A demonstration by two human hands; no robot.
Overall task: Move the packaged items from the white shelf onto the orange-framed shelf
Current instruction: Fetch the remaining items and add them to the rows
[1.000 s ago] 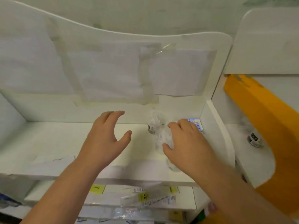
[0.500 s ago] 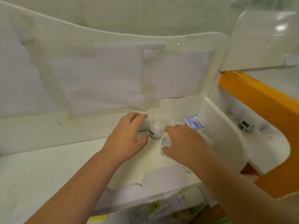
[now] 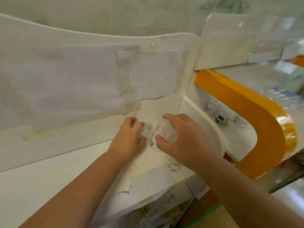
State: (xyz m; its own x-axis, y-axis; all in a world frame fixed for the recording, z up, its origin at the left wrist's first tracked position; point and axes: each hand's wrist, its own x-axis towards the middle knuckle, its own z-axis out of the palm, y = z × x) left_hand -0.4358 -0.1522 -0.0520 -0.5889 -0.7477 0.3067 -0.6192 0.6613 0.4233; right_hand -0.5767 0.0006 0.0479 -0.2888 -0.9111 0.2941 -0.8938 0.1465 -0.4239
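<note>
Both hands are at the back right corner of the white shelf (image 3: pixel 49 181). My right hand (image 3: pixel 182 139) grips a clear plastic-wrapped item (image 3: pixel 164 134) from above. My left hand (image 3: pixel 130 139) is closed over a smaller clear-wrapped packet (image 3: pixel 143 129) just to its left. Another wrapped item with red and yellow print (image 3: pixel 171 163) lies on the shelf under my right wrist. To the right, the orange-framed shelf (image 3: pixel 256 112) holds one wrapped jar with a dark label (image 3: pixel 221 119).
A white side panel (image 3: pixel 207 122) separates the two shelves. Taped paper sheets (image 3: pixel 92 83) cover the white shelf's back wall. Packaged goods (image 3: pixel 156 209) lie on a lower shelf below. Clear plastic packaging (image 3: pixel 279 96) sits at the far right.
My left hand has moved right and closed on a wrapped packet. My right hand has tightened on the wrapped item. The view has shifted right, and the blue-and-white box is now hidden.
</note>
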